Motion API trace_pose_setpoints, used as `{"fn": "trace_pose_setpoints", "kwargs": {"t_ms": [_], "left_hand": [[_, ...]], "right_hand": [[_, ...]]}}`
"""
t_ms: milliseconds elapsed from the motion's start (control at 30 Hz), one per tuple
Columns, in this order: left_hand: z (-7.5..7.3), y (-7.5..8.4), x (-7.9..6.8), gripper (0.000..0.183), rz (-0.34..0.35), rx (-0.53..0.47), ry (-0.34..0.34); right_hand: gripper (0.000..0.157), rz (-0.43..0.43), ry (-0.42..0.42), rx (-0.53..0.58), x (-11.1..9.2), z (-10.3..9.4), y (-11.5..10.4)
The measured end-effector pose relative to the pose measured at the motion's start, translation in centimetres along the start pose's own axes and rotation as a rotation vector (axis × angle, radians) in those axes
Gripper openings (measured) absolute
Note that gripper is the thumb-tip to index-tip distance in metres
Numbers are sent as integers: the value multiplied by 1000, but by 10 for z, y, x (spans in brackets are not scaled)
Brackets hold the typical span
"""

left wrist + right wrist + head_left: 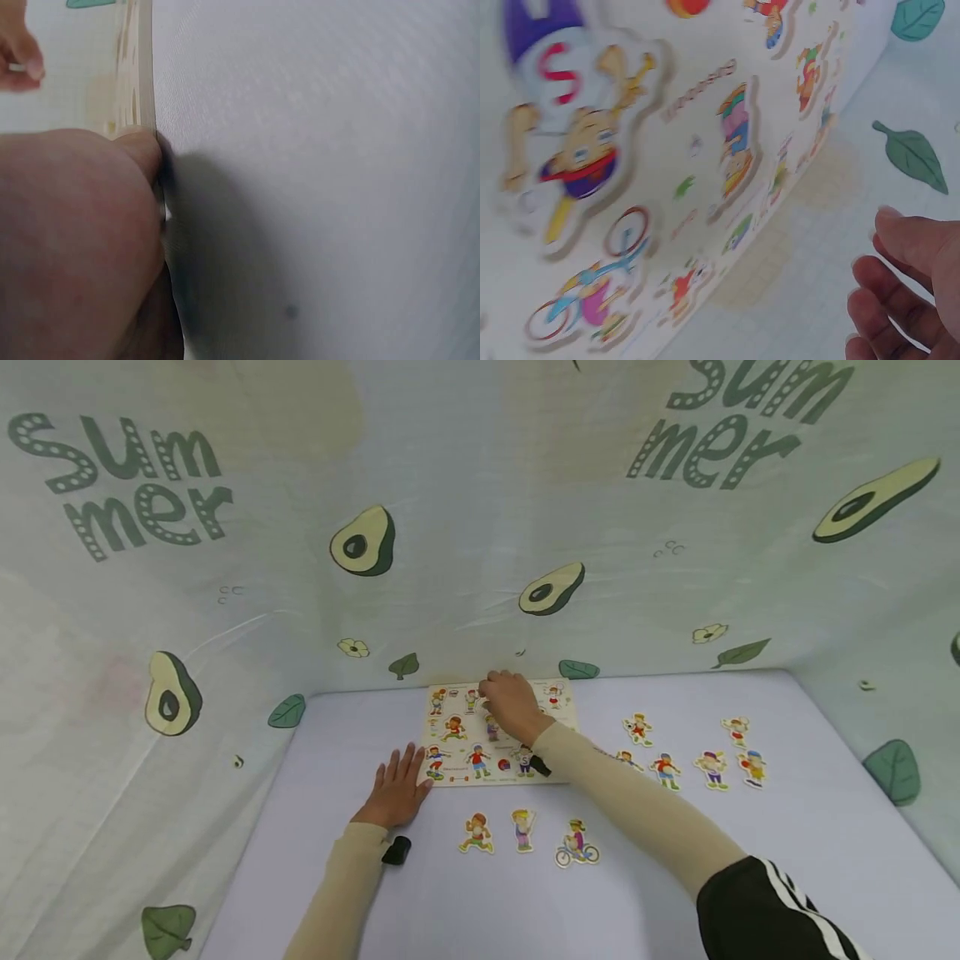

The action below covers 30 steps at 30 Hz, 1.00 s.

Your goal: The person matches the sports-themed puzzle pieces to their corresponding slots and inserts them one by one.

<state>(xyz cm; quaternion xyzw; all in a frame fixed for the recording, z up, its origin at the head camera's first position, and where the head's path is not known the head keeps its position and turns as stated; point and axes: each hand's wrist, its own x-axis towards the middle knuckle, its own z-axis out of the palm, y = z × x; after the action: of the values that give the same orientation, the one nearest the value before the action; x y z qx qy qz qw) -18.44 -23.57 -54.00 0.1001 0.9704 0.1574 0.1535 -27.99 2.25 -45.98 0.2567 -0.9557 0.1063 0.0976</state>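
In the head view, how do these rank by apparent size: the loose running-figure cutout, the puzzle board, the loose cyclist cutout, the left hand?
1. Puzzle board
2. Left hand
3. Cyclist cutout
4. Running-figure cutout, only somewhat smaller than the cyclist

The word "Summer" stands twice on the cloth backdrop (457, 443), in dark green capital and small letters, split over two lines as "Sum" and "mer", with pale dots inside parts of the letters. The left print (113, 463) shows whole and slopes a little; the right print (731, 424) tilts the other way, its top line cut by the upper edge of the head view. On the board (641, 300), a cartoon player's shirt (585, 97) bears a red "S". The board's small captions (700, 91) are too blurred to read.
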Motion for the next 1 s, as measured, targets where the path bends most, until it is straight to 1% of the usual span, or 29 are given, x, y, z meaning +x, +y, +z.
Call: {"fn": "trace_pose_setpoints", "kwargs": {"t_ms": [67,167,267,333,467,633,767,1000], "left_hand": [[-1,0,-1,70,0,4,-6],[-7,4,-4,70,-12,4,-13],[-13,8,-8,68,-21,0,-19],[-15,10,-9,68,-20,-7,-18],[-13,10,-7,67,-14,-30,-19],[-6,5,-2,70,-18,-16,-28],[-2,1,1,70,-19,-20,-28],[1,-1,4,72,-2,-2,-26]], "right_hand": [[18,2,19,10,-10,-3,6],[17,11,38,10,-25,-9,14],[17,30,44,9,-40,-15,22],[17,47,45,8,-51,-18,26],[17,67,65,23,-76,-23,34],[18,79,89,47,-110,-27,40],[20,89,92,84,-138,-28,42],[25,97,85,95,-180,-24,41]]}}
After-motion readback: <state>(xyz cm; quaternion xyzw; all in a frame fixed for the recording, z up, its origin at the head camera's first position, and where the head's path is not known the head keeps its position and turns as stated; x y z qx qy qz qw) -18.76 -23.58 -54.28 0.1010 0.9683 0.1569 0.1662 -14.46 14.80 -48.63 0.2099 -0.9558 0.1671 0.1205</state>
